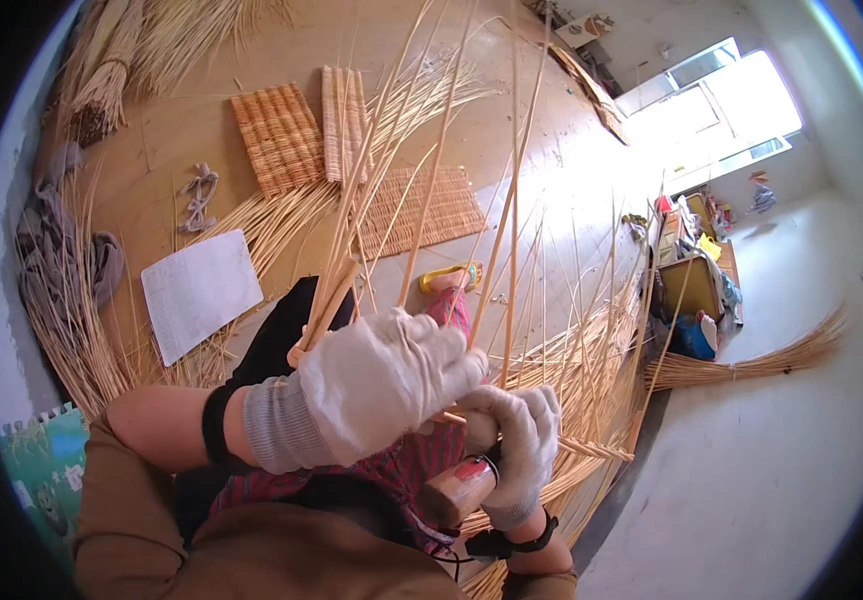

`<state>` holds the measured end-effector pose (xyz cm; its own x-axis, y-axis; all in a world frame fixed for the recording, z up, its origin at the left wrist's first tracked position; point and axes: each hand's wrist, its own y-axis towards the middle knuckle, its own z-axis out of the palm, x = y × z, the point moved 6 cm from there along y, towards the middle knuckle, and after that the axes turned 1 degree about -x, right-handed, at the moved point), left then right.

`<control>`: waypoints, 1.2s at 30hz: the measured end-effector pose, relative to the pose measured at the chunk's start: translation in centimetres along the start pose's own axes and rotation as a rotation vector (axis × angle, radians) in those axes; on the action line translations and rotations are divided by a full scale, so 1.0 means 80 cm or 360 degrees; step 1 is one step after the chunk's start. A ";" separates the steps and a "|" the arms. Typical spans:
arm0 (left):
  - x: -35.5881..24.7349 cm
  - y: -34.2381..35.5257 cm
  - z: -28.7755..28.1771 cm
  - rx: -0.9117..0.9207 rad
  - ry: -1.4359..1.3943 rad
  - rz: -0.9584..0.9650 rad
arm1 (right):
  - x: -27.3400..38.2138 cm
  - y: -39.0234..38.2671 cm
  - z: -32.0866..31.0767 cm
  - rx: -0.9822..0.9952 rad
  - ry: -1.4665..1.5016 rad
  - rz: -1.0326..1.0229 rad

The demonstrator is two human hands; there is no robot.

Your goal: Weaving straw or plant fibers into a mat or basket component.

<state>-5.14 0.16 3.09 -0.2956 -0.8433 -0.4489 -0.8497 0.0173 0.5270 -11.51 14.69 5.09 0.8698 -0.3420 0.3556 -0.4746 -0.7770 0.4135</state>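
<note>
My left hand (381, 390), in a cream knitted glove, has its fingers curled over the upright rattan canes and woven strip in front of me; what lies under the palm is hidden. My right hand (521, 450), gloved too, grips a short round wooden tool (456, 492) with a dark metal band, just below the left hand. Long pale canes (509, 250) rise from the work between both hands. A flat wooden piece (336, 295) stands behind my left hand. A short woven edge (596, 450) extends to the right of my right hand, over my lap.
Woven mats (276, 135) and cane bundles (101, 95) lie on the floor (186, 60) ahead, with a white sheet (201, 290) at left. A foot in a yellow sandal (448, 280) is beyond my hands. A cluttered low table (691, 285) and another cane bundle (751, 370) are at right.
</note>
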 end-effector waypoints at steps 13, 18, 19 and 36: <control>0.017 0.001 0.006 -0.0172 -0.0262 0.0005 | -0.012 0.009 0.009 0.0117 -0.0126 -0.0208; 0.023 0.008 0.010 -0.0173 -0.0364 -0.0041 | -0.017 0.013 0.006 0.0174 -0.0114 -0.0243; 0.024 0.008 0.012 -0.0167 -0.0364 -0.0044 | -0.017 0.012 0.009 0.0172 -0.0129 -0.0251; 0.057 0.035 -0.002 0.0212 0.0094 -0.0054 | 0.009 0.052 -0.023 0.0112 -0.0412 -0.0471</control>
<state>-8.82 -3.73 2.64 -0.2429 -0.8748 -0.4192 -0.9103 0.0562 0.4101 -13.13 12.19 8.59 0.9771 -0.2129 0.0032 -0.1960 -0.8932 0.4047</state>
